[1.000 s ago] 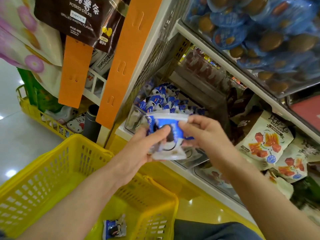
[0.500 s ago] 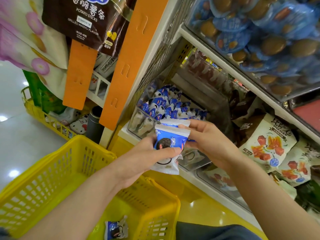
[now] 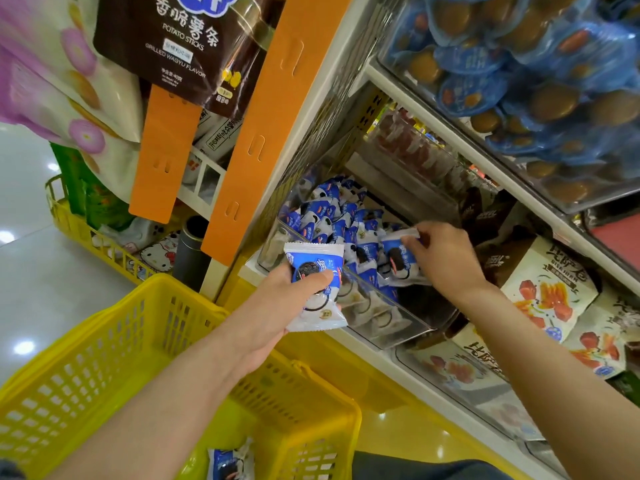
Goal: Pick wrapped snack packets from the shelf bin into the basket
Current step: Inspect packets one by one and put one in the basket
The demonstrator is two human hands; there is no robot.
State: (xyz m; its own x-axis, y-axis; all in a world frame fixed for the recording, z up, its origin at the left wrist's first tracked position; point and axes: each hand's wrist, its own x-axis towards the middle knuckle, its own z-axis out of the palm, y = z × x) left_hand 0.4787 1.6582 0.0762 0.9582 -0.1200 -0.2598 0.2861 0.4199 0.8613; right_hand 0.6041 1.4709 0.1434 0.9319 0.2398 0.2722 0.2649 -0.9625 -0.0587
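My left hand [image 3: 277, 303] grips a blue-and-white wrapped snack packet [image 3: 317, 289] in front of the clear shelf bin [image 3: 388, 323], above the yellow basket [image 3: 104, 368]. My right hand [image 3: 440, 261] reaches into the bin and pinches the top edge of another blue-and-white packet [image 3: 398, 261] lying among several like it. One more packet [image 3: 230, 464] lies on the basket's floor at the bottom of the view.
Orange strips [image 3: 263, 116] hang along the shelf's left post. Above the bin a shelf holds blue-wrapped snacks [image 3: 519, 81]. White pouches with red pictures [image 3: 547, 289] fill the bin to the right. A second yellow basket [image 3: 86, 237] stands on the floor at left.
My right hand let go of the packet both hands held and moved right into the bin onto another packet. My left hand keeps the first packet, slightly lower and left.
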